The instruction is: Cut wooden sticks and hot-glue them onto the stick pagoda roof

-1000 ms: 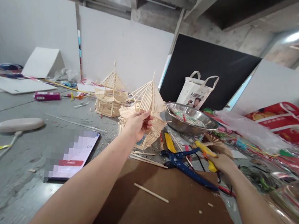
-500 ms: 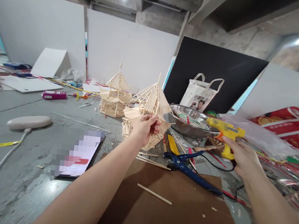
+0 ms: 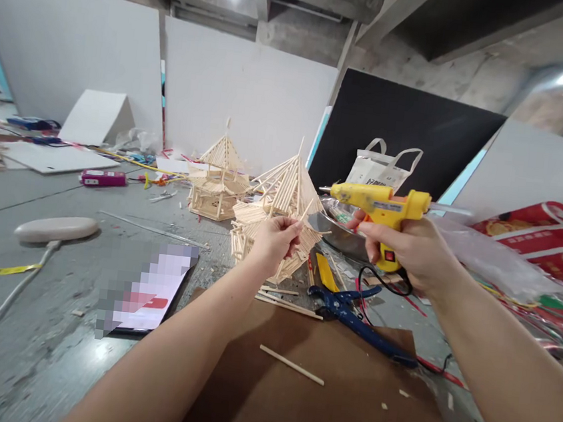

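My left hand (image 3: 279,237) pinches a short wooden stick (image 3: 307,210) that points up from between the fingertips. Just behind it stands a model pavilion of wooden sticks (image 3: 289,185) with a pointed roof, its lower part partly hidden by the hand. My right hand (image 3: 416,248) grips a yellow hot glue gun (image 3: 358,195), a finger at the orange trigger. The nozzle points left toward the roof, and a clear glue stick (image 3: 450,209) juts from the back. A second stick pavilion (image 3: 220,181) stands farther back to the left.
Blue pliers (image 3: 350,319) and loose sticks (image 3: 290,365) lie on and around a brown board (image 3: 261,403). At left are a phone (image 3: 157,292) and a white oval device with a cable (image 3: 55,230). A metal bowl (image 3: 343,241) sits behind the glue gun, near a white bag (image 3: 379,171).
My right hand has brought the glue gun leftward and up, with its nozzle now near the roof. The left hand has turned slightly, and the stick in its fingers now shows.
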The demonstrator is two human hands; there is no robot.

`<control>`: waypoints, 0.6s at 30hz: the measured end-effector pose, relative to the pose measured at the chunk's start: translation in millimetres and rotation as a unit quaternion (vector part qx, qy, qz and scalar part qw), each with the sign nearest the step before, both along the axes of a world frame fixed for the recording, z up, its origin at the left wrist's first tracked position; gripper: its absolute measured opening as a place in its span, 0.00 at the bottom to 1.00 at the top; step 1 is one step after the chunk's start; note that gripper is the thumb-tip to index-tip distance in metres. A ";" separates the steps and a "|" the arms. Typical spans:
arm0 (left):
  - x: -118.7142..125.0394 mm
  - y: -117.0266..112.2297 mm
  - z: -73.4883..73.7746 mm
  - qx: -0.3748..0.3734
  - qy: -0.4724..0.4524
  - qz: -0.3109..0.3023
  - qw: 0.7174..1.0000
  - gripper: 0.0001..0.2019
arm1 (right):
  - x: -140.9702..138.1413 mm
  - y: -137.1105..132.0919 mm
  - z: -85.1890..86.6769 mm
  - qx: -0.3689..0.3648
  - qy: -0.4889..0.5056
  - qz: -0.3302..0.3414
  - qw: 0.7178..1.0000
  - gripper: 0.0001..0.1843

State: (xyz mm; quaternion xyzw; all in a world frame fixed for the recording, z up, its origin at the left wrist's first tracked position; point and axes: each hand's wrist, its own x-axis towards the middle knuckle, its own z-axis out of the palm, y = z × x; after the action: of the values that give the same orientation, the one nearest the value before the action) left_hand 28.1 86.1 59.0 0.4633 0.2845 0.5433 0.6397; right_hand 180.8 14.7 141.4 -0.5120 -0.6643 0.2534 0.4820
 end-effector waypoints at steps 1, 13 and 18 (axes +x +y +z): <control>0.3 -0.4 0.8 -0.002 0.014 0.007 1.000 0.09 | -2.7 2.8 2.2 0.000 -0.022 -0.005 1.000 0.10; 0.2 -4.1 3.2 0.023 0.068 0.011 0.997 0.09 | -14.6 25.9 -1.1 -0.039 -0.266 -0.050 0.962 0.18; 0.4 -3.2 2.6 0.021 0.062 0.003 0.998 0.09 | -19.8 28.6 -2.2 -0.031 -0.277 -0.057 0.959 0.17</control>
State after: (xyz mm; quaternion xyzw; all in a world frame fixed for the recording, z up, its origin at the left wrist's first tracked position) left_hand 28.5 82.9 61.6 0.5083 0.3135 0.5213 0.6096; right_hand 161.0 43.4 139.2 -0.6139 -0.7335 0.0942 0.2762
